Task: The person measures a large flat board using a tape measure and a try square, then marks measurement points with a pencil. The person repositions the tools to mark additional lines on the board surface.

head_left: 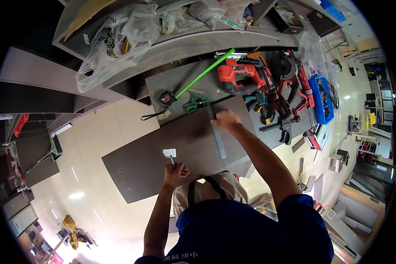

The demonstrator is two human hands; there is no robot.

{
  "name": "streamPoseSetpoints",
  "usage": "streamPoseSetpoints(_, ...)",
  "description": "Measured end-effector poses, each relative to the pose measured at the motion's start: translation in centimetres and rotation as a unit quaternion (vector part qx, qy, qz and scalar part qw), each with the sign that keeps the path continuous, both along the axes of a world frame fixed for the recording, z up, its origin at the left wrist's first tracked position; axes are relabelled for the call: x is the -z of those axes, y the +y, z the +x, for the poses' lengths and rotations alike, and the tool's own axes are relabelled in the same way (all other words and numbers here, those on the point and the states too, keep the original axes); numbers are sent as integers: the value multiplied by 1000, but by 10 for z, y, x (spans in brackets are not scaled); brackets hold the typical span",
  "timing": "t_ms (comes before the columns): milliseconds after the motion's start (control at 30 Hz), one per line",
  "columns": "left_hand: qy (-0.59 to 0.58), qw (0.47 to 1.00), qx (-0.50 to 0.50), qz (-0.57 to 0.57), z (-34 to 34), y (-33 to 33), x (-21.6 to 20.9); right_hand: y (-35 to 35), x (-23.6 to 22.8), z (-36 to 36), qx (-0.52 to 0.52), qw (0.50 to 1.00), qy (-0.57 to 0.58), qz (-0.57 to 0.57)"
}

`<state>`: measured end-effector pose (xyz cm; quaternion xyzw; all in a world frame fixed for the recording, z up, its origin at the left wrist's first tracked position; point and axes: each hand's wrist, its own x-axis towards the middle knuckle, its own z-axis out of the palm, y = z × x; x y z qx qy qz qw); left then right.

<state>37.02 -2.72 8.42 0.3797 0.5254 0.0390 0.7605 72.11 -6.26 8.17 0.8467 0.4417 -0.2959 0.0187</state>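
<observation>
A dark brown board [141, 176] lies in front of me, with a white label [169, 153] stuck on it. My left hand [176, 173] is closed over the board's near part, gripping a slim pen-like marker [172, 161] whose tip points at the label. Across the board runs a metal ruler [219, 143]. At its far end, my right hand [226, 119] has its fingers curled and closed on the ruler; the exact contact is partly hidden. Beyond the board are a tape measure [166, 99] with a strap and a green hand tool [196, 103].
Red power tools [246, 77] and clamps crowd the bench's right side, beside a blue bin [323, 101]. A bright green strip [204, 74] slants across the back. Behind, a shelf [176, 55] carries plastic bags [132, 33]. More panels [35, 165] stand at the left.
</observation>
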Motion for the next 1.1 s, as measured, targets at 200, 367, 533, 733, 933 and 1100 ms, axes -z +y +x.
streamPoseSetpoints(200, 72, 992, 21, 102, 34, -13, 18, 22, 18, 36, -162, 957, -10, 240)
streamPoseSetpoints(367, 108, 987, 9, 122, 49, -57, 29, 23, 45, 56, -260, 945, 21, 199)
streamPoseSetpoints(533, 135, 978, 22, 160, 52, -100, 34, 23, 53, 65, -314, 918, 45, 236)
streamPoseSetpoints(733, 148, 974, 24, 171, 67, -99, 34, 28, 47, 76, -374, 894, 63, 240)
streamPoseSetpoints(933, 122, 983, 17, 133, 67, -88, 40, 28, 49, 83, -400, 879, 94, 244)
streamPoseSetpoints(1100, 111, 988, 2, 111, 71, -81, 32, 28, 49, 83, -410, 870, 81, 261)
